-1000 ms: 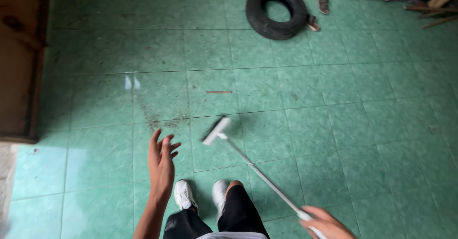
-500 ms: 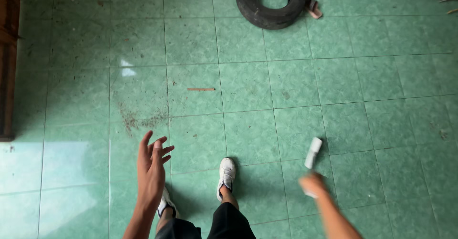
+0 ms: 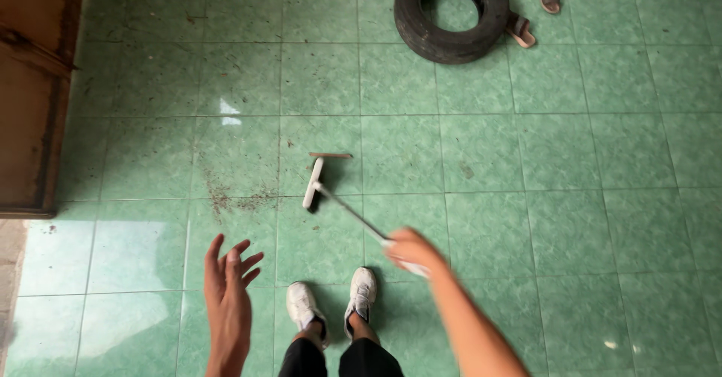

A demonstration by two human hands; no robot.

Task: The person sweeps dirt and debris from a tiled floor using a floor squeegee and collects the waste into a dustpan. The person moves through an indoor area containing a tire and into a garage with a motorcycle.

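- At the far left stands a brown wooden cabinet [image 3: 34,91], its base on the green tiled floor [image 3: 526,196], well clear of the sweeping.
- The left hand [image 3: 228,294] hangs empty over the tiles, fingers [image 3: 239,260] spread and slightly curled, much as it was a second ago.
- Just ahead of it lies a thin scatter of dark dust and grit [image 3: 237,199] along a tile joint, in the same place as before.
- The white-headed broom on a thin pale metal pole [image 3: 313,183] has swung back: half a second ago its head was off to the right near the person's side; now it rests on the floor just right of the grit, touching a small brown wooden stick [image 3: 329,155].
- The right hand [image 3: 410,250] is blurred; its fingers appear wrapped around the pole.
- White sneakers [image 3: 335,302] stand below the pole.
- Farther off, upper right, lie a black rubber tyre [image 3: 453,14] and brown sandals [image 3: 535,12], well apart from the broom.
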